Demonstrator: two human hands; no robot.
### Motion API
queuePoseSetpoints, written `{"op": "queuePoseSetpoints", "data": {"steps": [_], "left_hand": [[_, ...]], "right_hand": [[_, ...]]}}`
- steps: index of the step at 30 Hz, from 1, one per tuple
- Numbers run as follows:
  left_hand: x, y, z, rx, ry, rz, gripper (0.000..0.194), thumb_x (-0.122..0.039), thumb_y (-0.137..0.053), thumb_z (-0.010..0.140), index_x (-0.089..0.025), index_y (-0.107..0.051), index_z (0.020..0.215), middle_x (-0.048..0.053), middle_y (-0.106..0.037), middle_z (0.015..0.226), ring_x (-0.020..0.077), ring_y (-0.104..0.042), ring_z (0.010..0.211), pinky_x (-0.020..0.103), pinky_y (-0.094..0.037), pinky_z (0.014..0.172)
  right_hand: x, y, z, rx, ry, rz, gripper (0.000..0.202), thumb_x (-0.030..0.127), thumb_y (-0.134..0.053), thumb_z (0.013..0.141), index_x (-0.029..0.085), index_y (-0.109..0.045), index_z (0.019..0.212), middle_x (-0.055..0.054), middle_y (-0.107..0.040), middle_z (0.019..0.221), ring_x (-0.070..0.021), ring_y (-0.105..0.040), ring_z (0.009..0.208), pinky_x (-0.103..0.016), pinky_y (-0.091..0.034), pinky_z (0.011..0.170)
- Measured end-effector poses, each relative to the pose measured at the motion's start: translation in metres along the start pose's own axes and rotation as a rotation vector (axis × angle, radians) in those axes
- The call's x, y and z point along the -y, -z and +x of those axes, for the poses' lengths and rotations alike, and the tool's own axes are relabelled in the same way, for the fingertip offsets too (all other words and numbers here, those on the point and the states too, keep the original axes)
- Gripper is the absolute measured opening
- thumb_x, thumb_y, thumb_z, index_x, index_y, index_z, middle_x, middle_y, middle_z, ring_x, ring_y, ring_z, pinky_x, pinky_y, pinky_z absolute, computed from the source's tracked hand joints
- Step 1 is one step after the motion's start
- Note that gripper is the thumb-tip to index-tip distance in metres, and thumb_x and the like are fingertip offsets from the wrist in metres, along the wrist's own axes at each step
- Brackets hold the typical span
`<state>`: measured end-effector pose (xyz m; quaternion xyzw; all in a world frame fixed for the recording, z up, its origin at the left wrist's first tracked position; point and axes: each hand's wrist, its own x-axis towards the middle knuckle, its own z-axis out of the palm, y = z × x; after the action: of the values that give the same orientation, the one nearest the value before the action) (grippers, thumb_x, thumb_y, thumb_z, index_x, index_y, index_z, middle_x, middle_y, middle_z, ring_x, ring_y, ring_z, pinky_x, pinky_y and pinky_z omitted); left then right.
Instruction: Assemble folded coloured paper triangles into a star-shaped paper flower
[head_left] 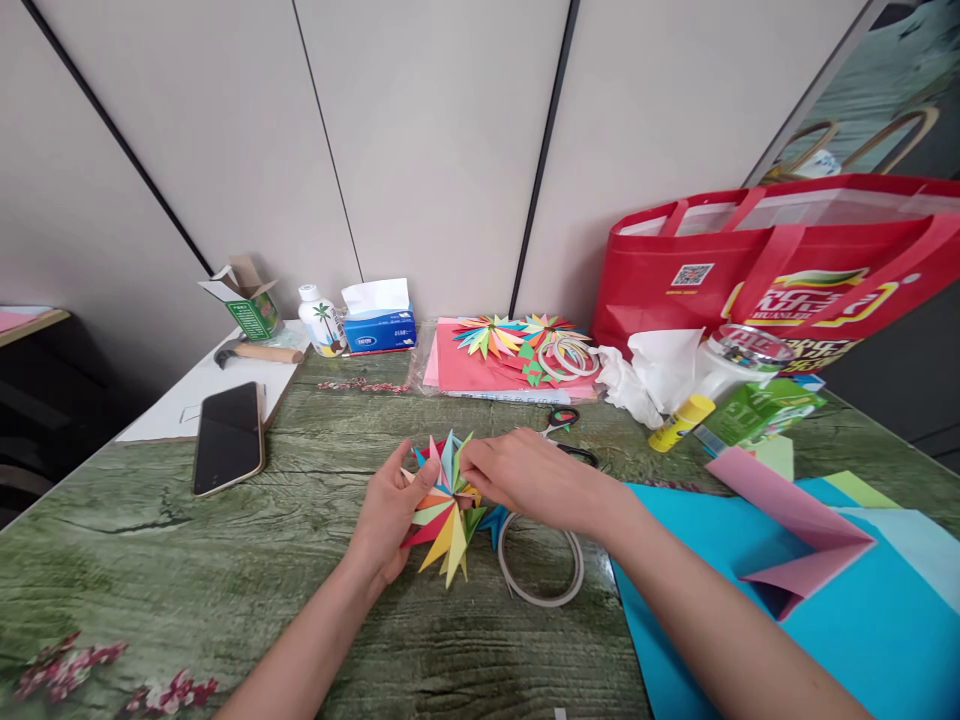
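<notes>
A folded paper star with points in many colours is held above the green wood-patterned table. My left hand grips its left side, thumb on the front of the points. On the star's upper right side, the fingers of my right hand are closed on a folded paper point; the fingertips are partly hidden. Just under my right wrist lies a roll of double-sided tape, with a blue folded piece at its left edge. Behind my right hand are black-handled scissors, partly covered.
At the right lie blue paper sheets with a pink folded sheet on top. A glue stick, tissues and a red bag stand behind. More paper stars sit at the back. Leftward are a phone, hammer and tissue box.
</notes>
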<state>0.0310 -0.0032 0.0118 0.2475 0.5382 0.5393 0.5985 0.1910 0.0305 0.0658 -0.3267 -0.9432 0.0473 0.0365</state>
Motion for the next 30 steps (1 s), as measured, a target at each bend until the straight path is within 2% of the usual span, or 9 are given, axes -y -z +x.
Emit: {"op": "queuePoseSetpoints", "data": {"steps": [5,8,14,23,30], "left_hand": [[0.000,0.001,0.001,0.008,0.026,-0.012,0.094,-0.031,-0.074,0.059,-0.012,-0.024,0.137,-0.010,-0.052,0.044,0.0132,-0.056,0.038,0.022,-0.044,0.039],[0.000,0.001,0.001,0.004,0.018,-0.015,0.092,-0.030,-0.074,0.059,-0.012,-0.026,0.136,-0.011,-0.049,0.041,0.0128,-0.055,0.037,0.020,-0.041,0.037],[-0.001,0.001,0.001,0.009,0.023,0.009,0.089,-0.030,-0.073,0.062,-0.011,-0.026,0.135,-0.008,-0.054,0.045,0.0137,-0.055,0.038,0.022,-0.043,0.038],[0.004,0.006,0.004,0.021,0.024,0.020,0.089,-0.030,-0.073,0.062,-0.008,-0.027,0.134,-0.006,-0.057,0.046,0.0108,-0.052,0.038,0.022,-0.045,0.041],[0.002,0.004,0.004,0.007,0.018,0.020,0.094,-0.033,-0.075,0.058,-0.008,-0.026,0.135,-0.010,-0.050,0.042,0.0099,-0.049,0.036,0.019,-0.042,0.038]], "right_hand": [[0.000,0.004,-0.001,0.001,-0.003,0.100,0.016,0.020,-0.041,0.088,0.014,-0.051,0.076,-0.002,-0.061,0.068,-0.0088,-0.046,0.054,-0.024,-0.016,0.050],[0.001,0.006,-0.001,0.013,-0.018,0.108,0.016,0.021,-0.043,0.088,0.014,-0.051,0.076,-0.003,-0.062,0.069,-0.0089,-0.047,0.055,-0.025,-0.016,0.050],[0.002,0.004,0.000,-0.003,-0.003,0.024,0.017,0.024,-0.042,0.088,0.013,-0.051,0.077,-0.003,-0.063,0.070,-0.0097,-0.049,0.054,-0.025,-0.014,0.050],[0.003,-0.005,-0.001,-0.031,0.079,-0.126,0.012,0.019,-0.040,0.089,0.015,-0.049,0.081,-0.004,-0.063,0.070,-0.0141,-0.054,0.055,-0.027,-0.013,0.049],[0.005,-0.004,-0.001,-0.005,0.102,-0.179,0.012,0.019,-0.041,0.089,0.015,-0.047,0.079,-0.005,-0.061,0.070,-0.0162,-0.057,0.058,-0.028,-0.014,0.047]]}}
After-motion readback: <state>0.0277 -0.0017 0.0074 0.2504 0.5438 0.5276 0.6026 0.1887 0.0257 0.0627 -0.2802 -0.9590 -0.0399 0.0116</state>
